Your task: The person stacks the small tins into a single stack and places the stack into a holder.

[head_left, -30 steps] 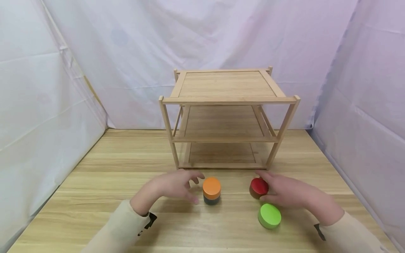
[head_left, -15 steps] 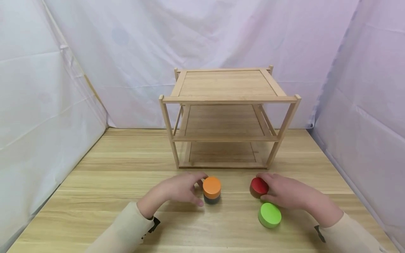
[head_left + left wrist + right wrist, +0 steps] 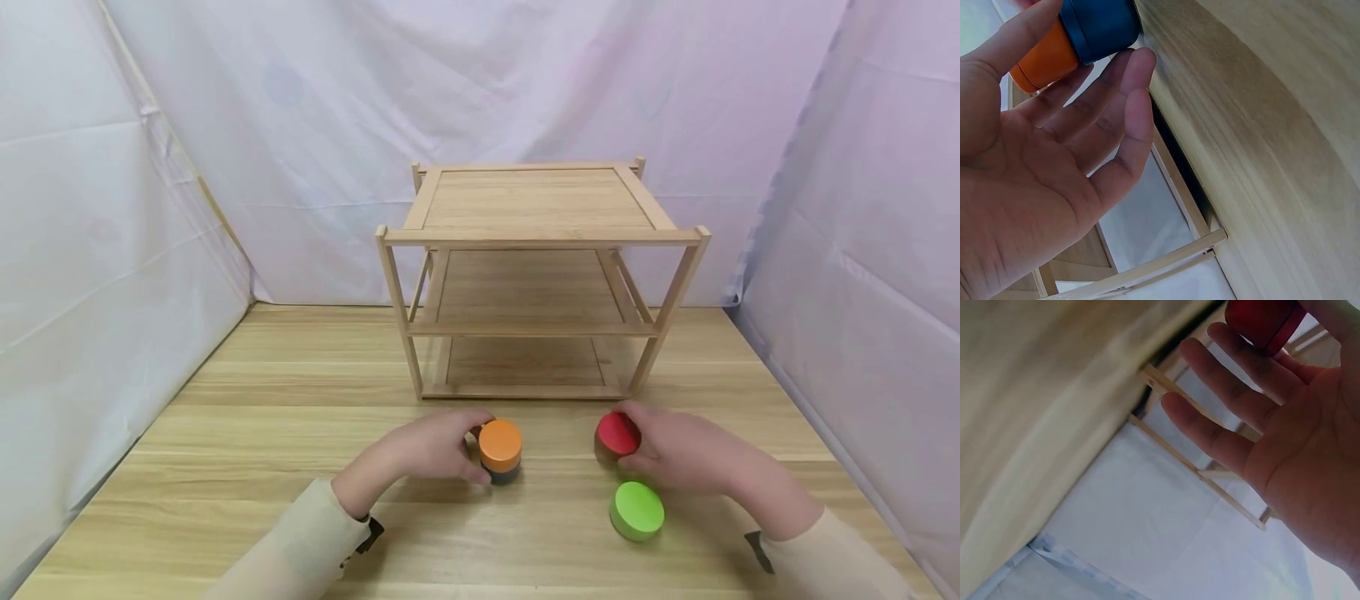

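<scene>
My left hand (image 3: 438,446) grips a small round orange tin (image 3: 500,444) from its left side, thumb in front and index finger behind. The orange tin sits on a dark blue tin (image 3: 1100,28), seen end to end in the left wrist view; the other fingers curl loosely beside them. My right hand (image 3: 678,446) pinches a red tin (image 3: 619,434) between thumb and index finger, from its right side. In the right wrist view the red tin (image 3: 1260,322) shows at the top, with the remaining fingers spread below. A green tin (image 3: 637,511) stands in front of the right hand's thumb.
Behind the hands stands a wooden three-tier shelf (image 3: 547,237), its lowest front rail just past the fingertips. The wooden table (image 3: 300,367) bears everything. White cloth (image 3: 337,125) hangs at the back and along both sides.
My left hand has moved right and closed around the stacked tins. The right thumb and index finger have drawn in on the red tin, which has tilted and shifted slightly right.
</scene>
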### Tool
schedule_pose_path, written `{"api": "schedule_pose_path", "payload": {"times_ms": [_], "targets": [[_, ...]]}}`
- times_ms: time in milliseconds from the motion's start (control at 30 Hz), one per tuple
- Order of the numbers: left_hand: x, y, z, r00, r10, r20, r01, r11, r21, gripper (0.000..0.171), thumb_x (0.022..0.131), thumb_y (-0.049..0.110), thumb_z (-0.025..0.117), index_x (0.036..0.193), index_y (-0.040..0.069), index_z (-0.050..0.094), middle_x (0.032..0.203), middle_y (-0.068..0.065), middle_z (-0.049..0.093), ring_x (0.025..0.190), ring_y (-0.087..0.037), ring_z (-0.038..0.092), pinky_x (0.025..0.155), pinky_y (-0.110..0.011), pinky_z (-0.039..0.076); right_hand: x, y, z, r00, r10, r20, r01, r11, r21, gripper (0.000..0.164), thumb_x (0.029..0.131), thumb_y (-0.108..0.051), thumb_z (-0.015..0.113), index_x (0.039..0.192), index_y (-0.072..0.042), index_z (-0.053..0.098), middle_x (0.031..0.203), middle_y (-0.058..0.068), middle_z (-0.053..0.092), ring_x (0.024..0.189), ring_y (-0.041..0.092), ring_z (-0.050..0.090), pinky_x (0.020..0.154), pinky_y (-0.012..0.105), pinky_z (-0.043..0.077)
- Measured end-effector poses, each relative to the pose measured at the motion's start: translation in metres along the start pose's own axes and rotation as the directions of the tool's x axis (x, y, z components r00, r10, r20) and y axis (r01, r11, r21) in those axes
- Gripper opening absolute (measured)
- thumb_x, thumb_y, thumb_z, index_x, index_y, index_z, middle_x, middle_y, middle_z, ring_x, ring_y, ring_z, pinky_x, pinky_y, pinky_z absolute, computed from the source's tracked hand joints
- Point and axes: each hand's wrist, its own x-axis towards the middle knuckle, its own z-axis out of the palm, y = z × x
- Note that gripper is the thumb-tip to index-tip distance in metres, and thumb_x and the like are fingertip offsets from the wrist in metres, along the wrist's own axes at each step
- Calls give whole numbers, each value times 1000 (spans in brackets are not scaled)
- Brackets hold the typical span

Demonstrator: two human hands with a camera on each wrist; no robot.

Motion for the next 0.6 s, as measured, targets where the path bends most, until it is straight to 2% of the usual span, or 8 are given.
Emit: {"api": "schedule_pose_path", "payload": {"times_ms": [167,333,467,600], "targets": [[1,3,1,1000,-29,-4,29,1000,6,62,83,19,92,137,13,63,130,-8,73,88,-6,68,86,-32,59,-3,-1,-12,1000,-5,-13,5,1000,-4,74,92,-44,81,147,-6,49,110,-4,71,93,8,67,83,38,59],[3,4,2,999,-44,-12,44,999,23,60,84,20,92,137,14,64,129,-6,74,89,-7,68,91,-37,58,-3,-1,-16,999,-40,-36,39,998,-41,70,91,-35,84,144,-4,51,111,0,74,95,11,71,85,41,61],[6,6,3,999,-41,-16,42,998,40,61,84,24,92,137,14,64,130,-5,74,85,-5,68,90,-36,59,-2,-3,-20,996,-49,-75,42,995,-91,67,90,-29,84,143,-3,52,112,3,76,95,17,74,85,44,63],[10,8,3,999,-40,-17,41,997,72,60,85,28,92,136,14,66,130,-4,74,82,-4,67,88,-33,58,0,-8,-25,991,-68,-118,56,993,-101,64,89,-27,84,141,-4,53,109,2,76,95,19,75,85,44,63]]}}
